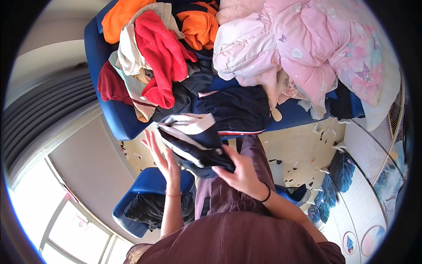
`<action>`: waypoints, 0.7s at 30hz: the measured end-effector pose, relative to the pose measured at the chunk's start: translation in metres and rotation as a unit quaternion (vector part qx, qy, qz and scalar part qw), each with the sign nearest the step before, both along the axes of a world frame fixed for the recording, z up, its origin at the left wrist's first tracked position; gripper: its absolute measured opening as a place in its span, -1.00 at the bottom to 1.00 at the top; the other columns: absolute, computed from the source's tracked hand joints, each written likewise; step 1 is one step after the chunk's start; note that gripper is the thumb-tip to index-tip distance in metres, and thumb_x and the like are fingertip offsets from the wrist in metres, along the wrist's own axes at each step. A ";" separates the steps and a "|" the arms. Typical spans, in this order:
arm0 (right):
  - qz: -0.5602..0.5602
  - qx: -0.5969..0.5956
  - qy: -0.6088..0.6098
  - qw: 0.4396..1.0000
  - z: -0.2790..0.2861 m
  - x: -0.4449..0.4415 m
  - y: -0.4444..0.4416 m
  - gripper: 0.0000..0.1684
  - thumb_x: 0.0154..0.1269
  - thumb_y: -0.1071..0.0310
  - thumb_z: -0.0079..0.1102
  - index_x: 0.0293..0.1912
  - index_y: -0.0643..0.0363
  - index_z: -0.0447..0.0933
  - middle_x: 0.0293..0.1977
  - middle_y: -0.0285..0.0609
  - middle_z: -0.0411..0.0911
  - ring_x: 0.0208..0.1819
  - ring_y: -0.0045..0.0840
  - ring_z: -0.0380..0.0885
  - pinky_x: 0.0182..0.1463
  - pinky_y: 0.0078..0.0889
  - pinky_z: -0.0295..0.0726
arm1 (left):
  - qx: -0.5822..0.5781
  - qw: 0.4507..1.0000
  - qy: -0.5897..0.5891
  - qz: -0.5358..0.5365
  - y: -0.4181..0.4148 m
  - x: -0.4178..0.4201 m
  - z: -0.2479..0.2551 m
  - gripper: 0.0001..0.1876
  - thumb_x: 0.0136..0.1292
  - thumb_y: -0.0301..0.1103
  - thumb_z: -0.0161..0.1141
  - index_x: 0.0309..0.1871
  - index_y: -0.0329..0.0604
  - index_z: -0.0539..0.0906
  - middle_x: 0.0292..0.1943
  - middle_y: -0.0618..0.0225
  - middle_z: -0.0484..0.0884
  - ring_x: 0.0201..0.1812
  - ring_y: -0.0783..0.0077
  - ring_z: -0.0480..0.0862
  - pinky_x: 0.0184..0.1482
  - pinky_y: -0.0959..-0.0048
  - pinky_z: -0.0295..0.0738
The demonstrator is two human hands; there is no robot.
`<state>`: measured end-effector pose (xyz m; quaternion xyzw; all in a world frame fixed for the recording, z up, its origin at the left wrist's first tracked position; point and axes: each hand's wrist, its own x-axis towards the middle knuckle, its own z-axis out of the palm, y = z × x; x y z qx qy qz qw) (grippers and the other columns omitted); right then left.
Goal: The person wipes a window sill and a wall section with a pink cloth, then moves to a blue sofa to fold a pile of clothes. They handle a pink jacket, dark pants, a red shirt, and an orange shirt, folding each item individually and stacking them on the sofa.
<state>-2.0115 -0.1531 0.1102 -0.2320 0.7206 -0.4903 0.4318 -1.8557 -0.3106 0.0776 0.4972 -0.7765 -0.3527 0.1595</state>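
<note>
A bundled navy and white garment (194, 145) hangs in front of my body, partly blurred. My right hand (239, 170) grips its lower right side between thumb and fingers. On the other side, my left hand (166, 161) is held up with its fingers apart, close to the cloth; no hold on it shows. Just beyond lies a folded dark navy garment (240, 105) with a red and white stripe along its near edge. It rests on a blue padded couch (123, 122).
Left on the couch are a red fleecy cloth (161, 56), orange garments (199, 28) and a dark red cloth (113, 82). A pink patterned quilt (303, 46) covers the right side. Black clothing (158, 208) lies on a blue seat (155, 178) at lower left. Small scraps dot the floor (296, 145).
</note>
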 end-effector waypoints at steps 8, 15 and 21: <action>-0.147 0.081 0.054 0.984 -0.220 -0.041 0.114 -0.20 0.19 0.30 0.37 0.34 0.31 0.22 0.13 0.06 0.48 0.17 -0.35 0.47 0.26 -0.35 0.41 | 0.115 0.971 -0.190 -0.085 0.054 -0.029 -0.177 -0.29 0.38 -0.11 0.12 0.53 0.10 0.10 0.57 0.07 -0.17 0.53 -0.28 -0.20 0.40 -0.28 -0.10; -0.187 0.201 0.056 0.960 -0.230 -0.062 0.076 -0.21 0.07 -0.06 0.47 0.09 0.32 0.42 -0.11 0.12 0.59 -0.06 -0.20 0.60 0.03 -0.34 0.51 | 0.091 0.980 -0.048 0.170 0.058 -0.008 -0.232 -0.47 0.40 -0.10 0.16 0.24 -0.37 0.44 -0.05 0.01 0.63 -0.04 0.06 0.62 0.07 0.31 0.45; -0.229 0.090 0.261 0.934 -0.183 -0.050 0.049 -0.43 0.16 0.20 0.45 0.04 0.32 0.46 -0.13 0.07 0.57 -0.11 -0.10 0.57 0.01 -0.28 0.53 | 0.018 0.989 -0.040 0.144 0.061 -0.028 -0.197 -0.56 0.44 -0.22 0.10 0.25 -0.30 0.43 0.01 -0.11 0.60 0.02 -0.08 0.60 0.11 0.26 0.45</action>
